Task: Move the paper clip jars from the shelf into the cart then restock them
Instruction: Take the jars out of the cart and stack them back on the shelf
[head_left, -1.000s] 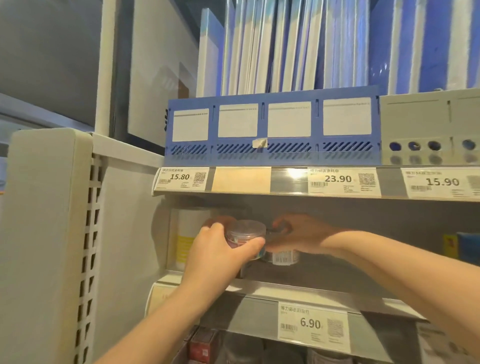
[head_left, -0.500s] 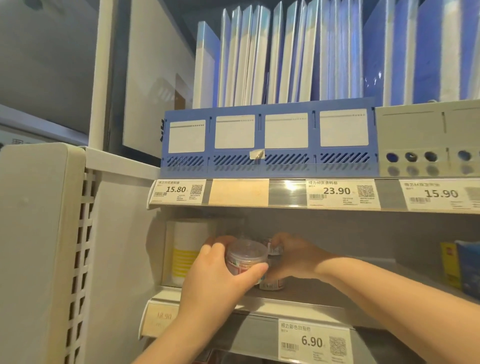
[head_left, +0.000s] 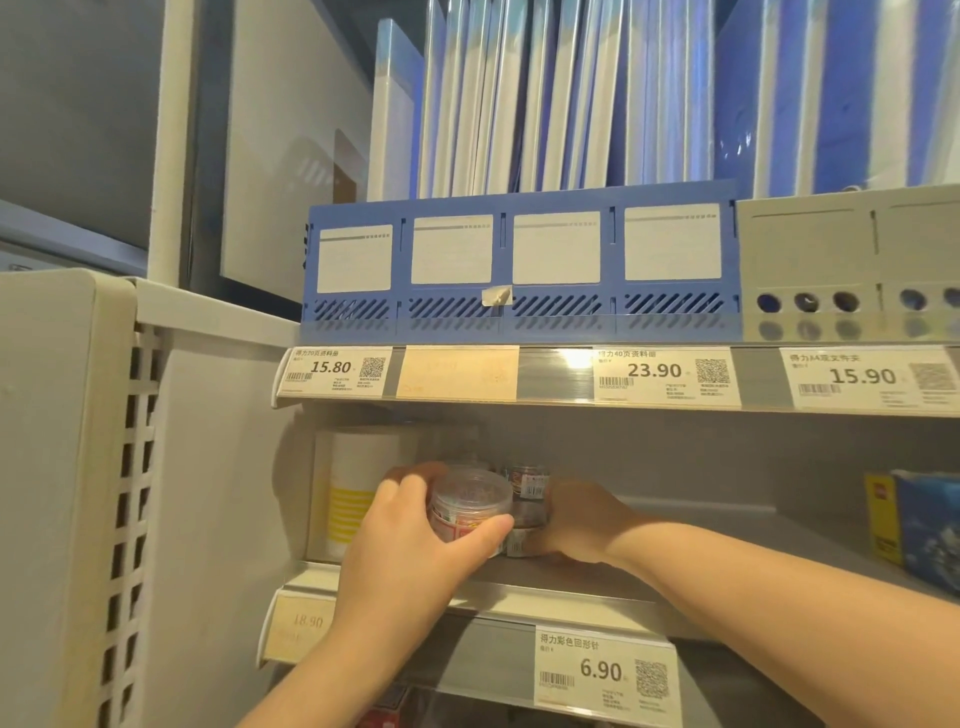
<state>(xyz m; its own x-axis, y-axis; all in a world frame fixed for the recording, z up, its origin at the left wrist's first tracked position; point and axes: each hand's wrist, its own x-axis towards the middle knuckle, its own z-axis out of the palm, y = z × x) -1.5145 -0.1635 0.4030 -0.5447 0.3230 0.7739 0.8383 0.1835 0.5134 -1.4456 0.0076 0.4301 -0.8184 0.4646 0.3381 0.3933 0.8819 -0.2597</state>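
Note:
My left hand grips a clear round paper clip jar with a red label, thumb under its front, just above the shelf. Behind it more paper clip jars stand stacked in the shelf bay. My right hand reaches in from the right and wraps round the lower jars of that stack; its fingers are hidden behind them. No cart is in view.
A white and yellow box stands left of the jars. Blue and yellow boxes sit at the right. The shelf above carries a blue file rack, a grey rack and upright folders. Price tags line the shelf edges.
The view has tilted up, so the shelves sit lower in frame. Both hands stay in the bay; the right hand has settled lower on the jar stack, uncovering the top jar.

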